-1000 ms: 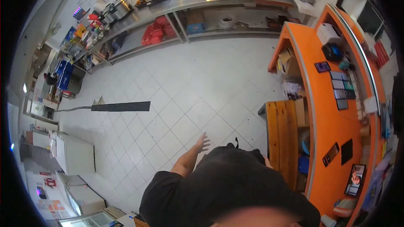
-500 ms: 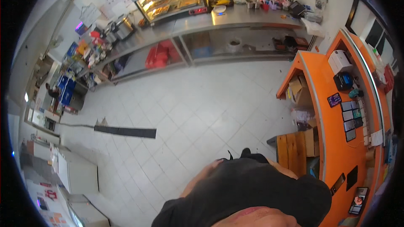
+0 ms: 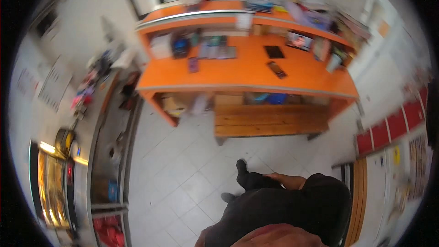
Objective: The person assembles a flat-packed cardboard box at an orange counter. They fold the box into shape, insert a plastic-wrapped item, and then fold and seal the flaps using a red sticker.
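Observation:
My right hand (image 3: 271, 176) is in front of my body, beside my dark trouser leg (image 3: 256, 181). Blur smears its fingers, so I cannot make out their shape or anything in them. Of my left arm only a bit of skin (image 3: 208, 236) shows at the lower edge; the left hand is out of sight. Ahead stands an orange counter (image 3: 228, 75), apart from both arms. On it lie a purple phone (image 3: 193, 64), a dark phone (image 3: 276, 70), a black flat pad (image 3: 274, 52) and a lit screen (image 3: 299, 41).
A wooden bench (image 3: 272, 121) stands in front of the counter, over white floor tiles (image 3: 183, 178). At the left runs a steel table (image 3: 96, 155) with a glass food warmer (image 3: 50, 187). Slatted wood (image 3: 359, 201) lies close on my right, near a red panel (image 3: 398, 125).
My view has swung to the right: the orange counter moved from the right side to straight ahead, and the steel table now lies at the left. My left forearm has dropped from sight.

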{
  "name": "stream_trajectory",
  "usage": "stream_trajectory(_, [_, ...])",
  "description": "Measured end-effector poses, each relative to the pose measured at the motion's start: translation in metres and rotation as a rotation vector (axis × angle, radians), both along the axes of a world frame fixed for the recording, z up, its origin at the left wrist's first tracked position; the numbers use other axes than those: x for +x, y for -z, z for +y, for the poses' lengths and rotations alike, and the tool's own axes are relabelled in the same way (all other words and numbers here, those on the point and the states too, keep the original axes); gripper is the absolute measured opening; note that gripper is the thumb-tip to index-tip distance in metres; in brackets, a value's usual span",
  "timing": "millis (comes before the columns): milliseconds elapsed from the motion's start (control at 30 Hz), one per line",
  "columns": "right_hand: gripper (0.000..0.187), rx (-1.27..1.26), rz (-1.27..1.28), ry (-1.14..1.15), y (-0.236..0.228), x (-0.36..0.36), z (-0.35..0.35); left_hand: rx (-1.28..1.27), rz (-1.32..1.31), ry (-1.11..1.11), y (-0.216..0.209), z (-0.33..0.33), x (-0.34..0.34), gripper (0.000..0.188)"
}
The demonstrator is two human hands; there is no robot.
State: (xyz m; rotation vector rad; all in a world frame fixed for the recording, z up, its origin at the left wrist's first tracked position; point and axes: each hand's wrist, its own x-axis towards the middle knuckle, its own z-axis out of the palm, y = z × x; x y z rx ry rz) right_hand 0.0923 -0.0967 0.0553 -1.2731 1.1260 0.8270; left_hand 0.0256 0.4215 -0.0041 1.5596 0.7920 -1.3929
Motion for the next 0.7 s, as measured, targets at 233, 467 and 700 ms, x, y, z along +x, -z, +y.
stream_trajectory(233, [0.045,-0.421,0.062,0.300,0.096,-0.197,-0.060,0.233,0.167,0.446,-0.014,-0.007,0.102,0.063])
stream_trajectory(467, [0.061,-0.637,-0.149,0.306,0.175,-0.373,-0.181,0.090,-0.249,0.564,0.039,-0.293,0.195,0.061])
stream_trajectory(700, [0.058,-0.521,-0.265,0.670,0.062,-0.345,-0.350,-0.711,-1.075,1.105,0.090,-0.619,0.140,0.040])
